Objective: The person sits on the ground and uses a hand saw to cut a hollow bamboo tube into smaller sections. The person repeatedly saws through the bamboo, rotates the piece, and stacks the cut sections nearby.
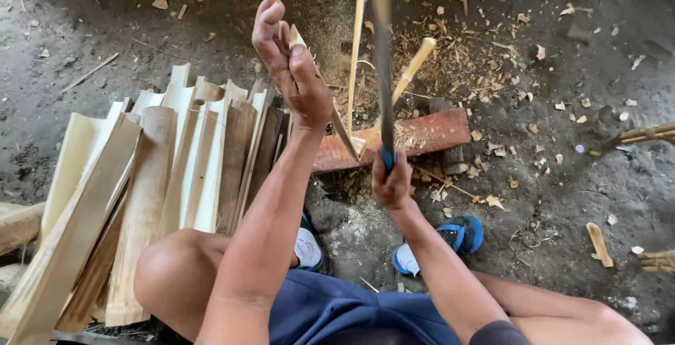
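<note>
Head view: left hand (292, 71) pinching the top of a thin bamboo strip (330, 106) between thumb and fingers (271, 25), standing it tilted on the reddish wooden block (422, 134). Right hand (392, 183) wrapping fingers tight around the blue handle of a long blade (382, 49). Looking light, stiff, splintery, likely best held near the upper end. Leaning at left, split bamboo slats (155, 176).

Stacked bamboo slats (162, 197) (blue sandals (450, 239) nearby)
</note>
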